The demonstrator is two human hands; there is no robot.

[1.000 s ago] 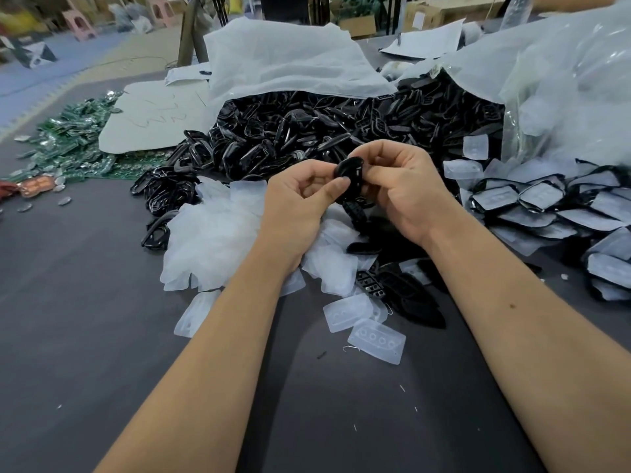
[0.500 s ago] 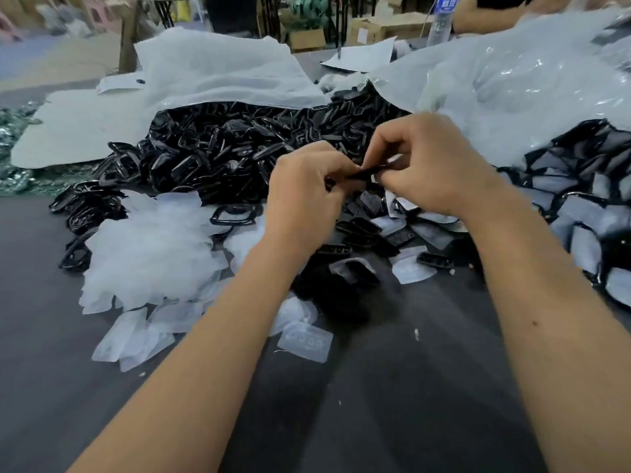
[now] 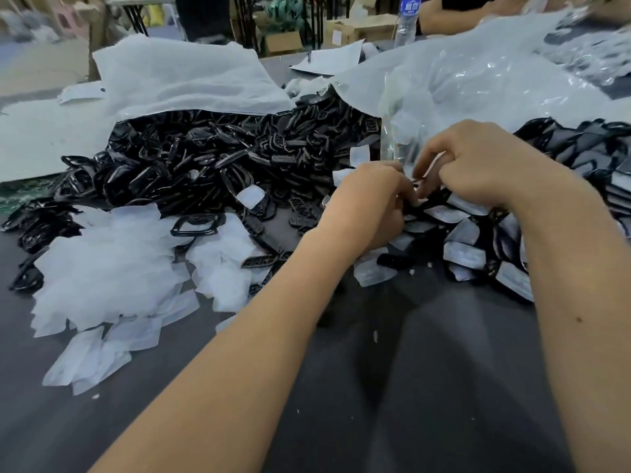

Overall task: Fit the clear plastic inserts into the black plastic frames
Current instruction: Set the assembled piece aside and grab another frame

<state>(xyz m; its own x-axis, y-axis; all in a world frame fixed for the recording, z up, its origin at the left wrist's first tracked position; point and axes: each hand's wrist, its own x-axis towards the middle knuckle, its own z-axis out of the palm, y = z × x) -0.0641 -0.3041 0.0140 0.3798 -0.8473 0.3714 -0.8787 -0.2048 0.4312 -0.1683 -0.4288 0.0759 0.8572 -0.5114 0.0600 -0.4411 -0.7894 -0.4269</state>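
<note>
Both hands, left hand [image 3: 370, 203] and right hand [image 3: 478, 165], pinch a black frame [image 3: 418, 186] with curled fingers. Uneven pressure could leave its clear insert crooked or pop it loose

I noted that the heaped black plastic frames [image 3: 211, 162] looked glossy and hard. The frosted clear plastic inserts [image 3: 106, 268] appeared smooth and translucent. The dark grey table covering [image 3: 409, 387] read as matt cloth. The crinkled clear plastic bag [image 3: 478, 83] was shiny.

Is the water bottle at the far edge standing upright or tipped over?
Upright. The water bottle stands vertical with its label level; its cap is cut off by the picture's top edge.
</note>
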